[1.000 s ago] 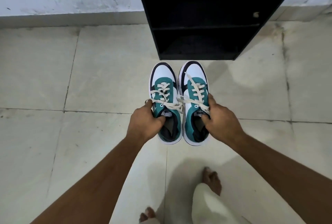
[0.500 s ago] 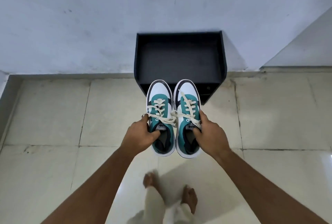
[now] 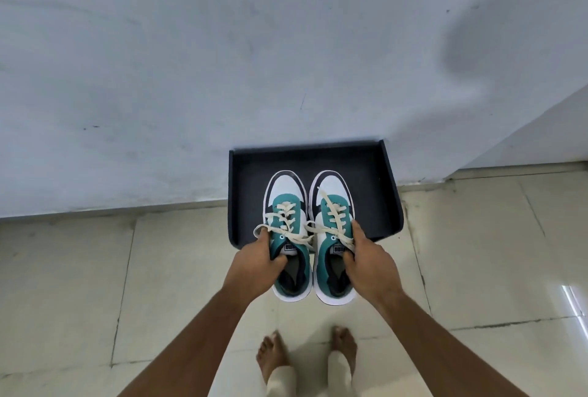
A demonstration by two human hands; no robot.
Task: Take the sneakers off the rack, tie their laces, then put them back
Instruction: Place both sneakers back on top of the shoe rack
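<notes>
The left hand (image 3: 254, 266) grips 1 teal-and-white sneaker (image 3: 288, 231) by its collar, fingers closed; the right hand (image 3: 369, 264) clasps the other sneaker (image 3: 332, 231) likewise; cream flat laces (image 3: 286, 221) lie knotted; both toes hang above the black, raised-edged rack (image 3: 375, 193), bare beside them.

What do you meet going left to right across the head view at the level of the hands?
Left hand → left sneaker → right sneaker → right hand, each hand gripping its own sneaker.
</notes>
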